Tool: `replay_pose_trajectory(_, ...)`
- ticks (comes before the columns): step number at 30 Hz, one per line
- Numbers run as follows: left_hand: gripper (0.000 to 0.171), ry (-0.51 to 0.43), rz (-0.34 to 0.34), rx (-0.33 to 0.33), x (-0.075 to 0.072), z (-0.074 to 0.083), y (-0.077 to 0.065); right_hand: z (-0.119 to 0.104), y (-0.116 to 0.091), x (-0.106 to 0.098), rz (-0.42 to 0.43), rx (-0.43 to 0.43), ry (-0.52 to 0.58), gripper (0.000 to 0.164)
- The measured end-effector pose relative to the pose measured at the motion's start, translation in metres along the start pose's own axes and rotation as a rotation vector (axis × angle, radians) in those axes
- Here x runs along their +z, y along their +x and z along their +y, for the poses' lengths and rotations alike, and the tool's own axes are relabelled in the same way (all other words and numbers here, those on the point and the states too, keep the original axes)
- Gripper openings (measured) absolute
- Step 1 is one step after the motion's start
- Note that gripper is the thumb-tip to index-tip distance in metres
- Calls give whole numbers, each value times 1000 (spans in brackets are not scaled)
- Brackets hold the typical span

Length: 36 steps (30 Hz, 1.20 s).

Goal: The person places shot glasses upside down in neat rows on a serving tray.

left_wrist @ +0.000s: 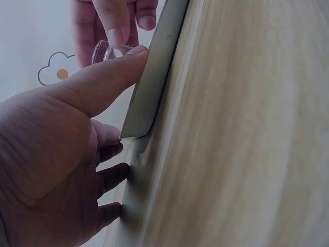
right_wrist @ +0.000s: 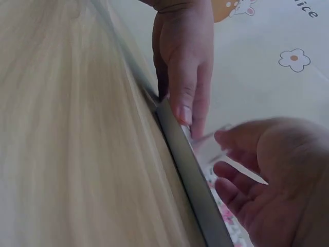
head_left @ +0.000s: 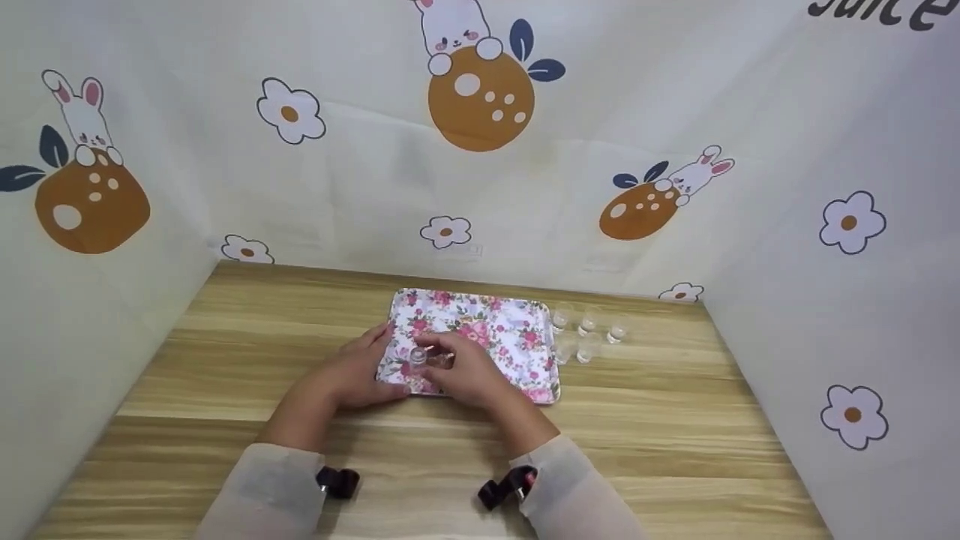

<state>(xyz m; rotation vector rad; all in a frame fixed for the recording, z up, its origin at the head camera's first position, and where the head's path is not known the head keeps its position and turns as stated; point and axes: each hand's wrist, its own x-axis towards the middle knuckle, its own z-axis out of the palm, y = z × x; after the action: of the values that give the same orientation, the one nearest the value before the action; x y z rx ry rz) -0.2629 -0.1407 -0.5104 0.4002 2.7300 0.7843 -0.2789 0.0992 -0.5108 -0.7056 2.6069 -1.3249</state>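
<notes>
A floral tray (head_left: 517, 352) lies on the wooden table. My left hand (head_left: 360, 375) holds its near left corner, thumb on the front rim and fingers along the left side. In the left wrist view, that thumb touches the rim of the tray (left_wrist: 154, 87). A small clear glass (head_left: 418, 358) stands upright on the tray near this corner. Around the glass are the parted fingers of my right hand (head_left: 469, 371), thumb and index on opposite sides. The right wrist view shows the glass (right_wrist: 209, 145) beside the fingertips, partly hidden; whether they touch it is unclear.
Several more small clear glasses (head_left: 587, 324) stand on the table by the tray's right edge. Pale printed cloth walls (head_left: 360, 187) enclose the table (head_left: 660, 442) at the back and both sides.
</notes>
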Motion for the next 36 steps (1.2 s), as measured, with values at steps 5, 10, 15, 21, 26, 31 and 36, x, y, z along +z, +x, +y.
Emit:
replay_pose_trajectory(5, 119, -9, -9, -22, 1, 0, 1, 5, -8, -26, 10, 13, -12, 51)
replay_pose_trajectory(10, 120, -16, -9, -20, 1, 1, 0, 16, -17, -52, 86, 49, -4, 49)
replay_pose_trajectory(15, 120, -16, -5, -13, 0, 0, -1, 27, -27, -74, 147, 107, 2, 46)
replay_pose_trajectory(21, 120, -27, -9, -14, 0, 0, -1, 39, -38, -99, 243, 107, -1, 42)
replay_pose_trajectory(26, 119, -21, -14, -21, 0, 1, -1, 51, -47, -122, 331, 149, 3, 41)
replay_pose_trajectory(31, 120, -18, -16, -18, -1, 2, -1, 67, -56, -151, 405, 254, 4, 43)
replay_pose_trajectory(36, 119, -20, -26, -22, -1, 2, -1, 85, -63, -177, 503, 324, 14, 47)
